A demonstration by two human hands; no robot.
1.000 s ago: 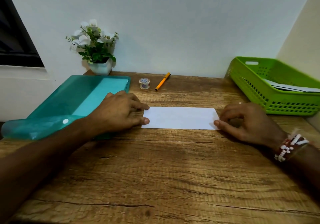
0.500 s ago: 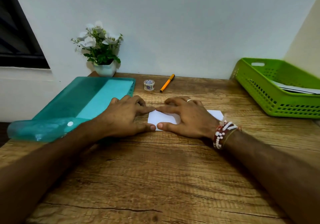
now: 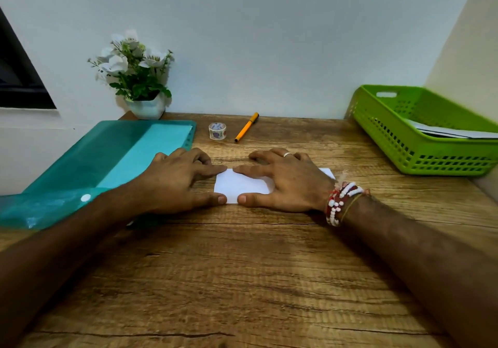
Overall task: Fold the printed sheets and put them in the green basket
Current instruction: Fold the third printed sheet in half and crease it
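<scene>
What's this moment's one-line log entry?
white folded paper sheet flat on wooden table; left hand touches its edge; right hand presses it; green plastic basket holds papers

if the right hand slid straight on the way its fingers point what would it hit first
Most likely the left hand. The right hand lies flat on the folded sheet, its fingers pointing across at the left hand's fingertips with only a small gap between them.
</scene>
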